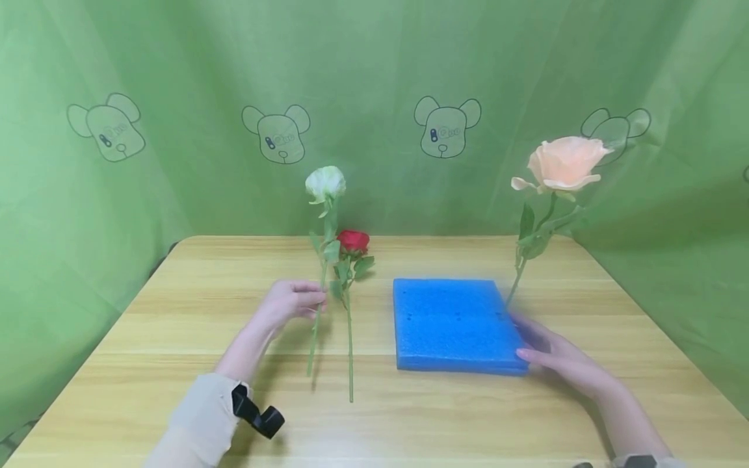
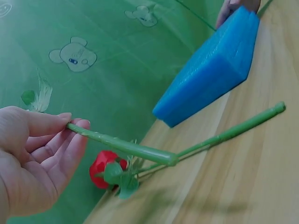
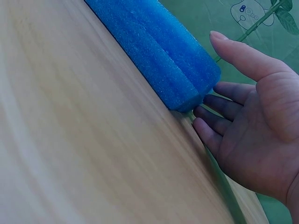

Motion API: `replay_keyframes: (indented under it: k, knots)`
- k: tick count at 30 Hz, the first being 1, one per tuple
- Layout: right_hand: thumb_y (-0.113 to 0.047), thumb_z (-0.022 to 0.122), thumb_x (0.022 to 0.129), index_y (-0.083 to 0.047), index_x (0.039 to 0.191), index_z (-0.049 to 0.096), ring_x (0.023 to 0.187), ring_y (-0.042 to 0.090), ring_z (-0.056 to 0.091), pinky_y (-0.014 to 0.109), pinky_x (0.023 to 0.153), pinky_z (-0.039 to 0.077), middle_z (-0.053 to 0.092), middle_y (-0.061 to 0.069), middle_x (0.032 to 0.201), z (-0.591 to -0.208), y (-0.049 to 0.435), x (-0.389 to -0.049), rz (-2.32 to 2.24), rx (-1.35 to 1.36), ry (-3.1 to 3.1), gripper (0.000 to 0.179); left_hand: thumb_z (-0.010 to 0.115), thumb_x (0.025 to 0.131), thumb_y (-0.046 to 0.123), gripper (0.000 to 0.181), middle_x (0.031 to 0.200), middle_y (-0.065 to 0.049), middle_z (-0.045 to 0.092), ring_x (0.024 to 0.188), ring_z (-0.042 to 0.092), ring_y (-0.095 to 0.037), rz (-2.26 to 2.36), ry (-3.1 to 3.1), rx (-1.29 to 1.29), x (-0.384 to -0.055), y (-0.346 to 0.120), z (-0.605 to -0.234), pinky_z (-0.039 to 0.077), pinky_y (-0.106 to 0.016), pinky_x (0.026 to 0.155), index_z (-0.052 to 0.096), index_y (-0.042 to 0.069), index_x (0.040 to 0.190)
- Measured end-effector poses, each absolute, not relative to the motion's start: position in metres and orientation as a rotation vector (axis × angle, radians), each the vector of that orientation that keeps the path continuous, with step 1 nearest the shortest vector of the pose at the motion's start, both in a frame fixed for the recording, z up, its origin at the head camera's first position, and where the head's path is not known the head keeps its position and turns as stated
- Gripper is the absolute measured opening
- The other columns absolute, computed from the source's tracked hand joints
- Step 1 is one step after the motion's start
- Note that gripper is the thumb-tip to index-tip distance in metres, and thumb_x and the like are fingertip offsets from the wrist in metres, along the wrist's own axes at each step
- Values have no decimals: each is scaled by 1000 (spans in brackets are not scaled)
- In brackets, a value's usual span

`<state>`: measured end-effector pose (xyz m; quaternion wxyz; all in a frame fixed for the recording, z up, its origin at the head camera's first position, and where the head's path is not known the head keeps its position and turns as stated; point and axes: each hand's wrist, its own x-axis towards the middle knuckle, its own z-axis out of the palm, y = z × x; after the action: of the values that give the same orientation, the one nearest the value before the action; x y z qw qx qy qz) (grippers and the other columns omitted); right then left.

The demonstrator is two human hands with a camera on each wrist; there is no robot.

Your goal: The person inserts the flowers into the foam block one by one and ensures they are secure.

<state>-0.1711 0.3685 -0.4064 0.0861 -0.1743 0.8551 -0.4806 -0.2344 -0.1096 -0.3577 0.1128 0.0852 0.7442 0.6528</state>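
My left hand point(image 1: 290, 300) pinches the green stem of a white flower point(image 1: 326, 184) between thumb and fingers, its bloom upright over the table. In the left wrist view the lower end of that stem point(image 2: 135, 150) points out from the fingertips. My right hand point(image 1: 558, 356) is at the right side of a blue foam block point(image 1: 453, 325), fingers relaxed along its edge, thumb near the front corner. In the right wrist view the thumb point(image 3: 243, 56) is spread above the block. A peach rose point(image 1: 567, 164) stands upright at the block's right edge.
A red rose point(image 1: 354, 242) lies on the wooden table point(image 1: 234, 260) beside the white flower, its stem toward me. Small dark holes dot the block's top. A green curtain point(image 1: 363, 58) with bear-head prints hangs behind and on both sides.
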Motion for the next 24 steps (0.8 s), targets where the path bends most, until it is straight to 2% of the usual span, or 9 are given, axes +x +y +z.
replay_keyframes:
  k: [4, 9, 16, 22, 24]
  knots:
    - [-10, 51, 94, -6, 148, 16, 132, 44, 13, 3, 91, 23, 15, 22, 150, -406, 368, -171, -1431, -528, 2549, 64, 64, 84, 4, 34, 91, -19, 67, 78, 65, -20, 1951, 2187, 262, -233, -101, -353, 55, -30, 73, 56, -13, 114]
    - [-11, 52, 94, -7, 148, 15, 132, 44, 12, 2, 90, 22, 15, 22, 150, -406, 369, -171, -1423, -518, 2555, 65, 65, 83, 3, 34, 98, -26, 65, 81, 66, -26, 1974, 2191, 290, -232, -89, -347, 55, -31, 73, 57, -13, 113]
    - [-10, 51, 94, -6, 148, 16, 132, 45, 13, 2, 91, 22, 15, 22, 150, -407, 369, -171, -1419, -528, 2563, 65, 67, 82, 4, 29, 93, -22, 67, 82, 66, -32, 1970, 2218, 342, -233, -72, -341, 56, -33, 73, 62, -9, 108]
    - [-10, 51, 94, -3, 147, 15, 132, 44, 13, 2, 90, 23, 15, 22, 150, -408, 370, -172, -1422, -530, 2558, 64, 68, 82, 6, 27, 93, -18, 68, 79, 66, -27, 1953, 2250, 357, -236, -57, -337, 55, -32, 74, 65, -5, 106]
    - [-10, 51, 94, -3, 147, 15, 133, 40, 14, 3, 91, 23, 16, 22, 150, -408, 371, -172, -1417, -535, 2567, 64, 68, 82, 6, 26, 91, -17, 69, 79, 67, -27, 1950, 2264, 366, -237, -51, -334, 55, -32, 73, 66, -4, 105]
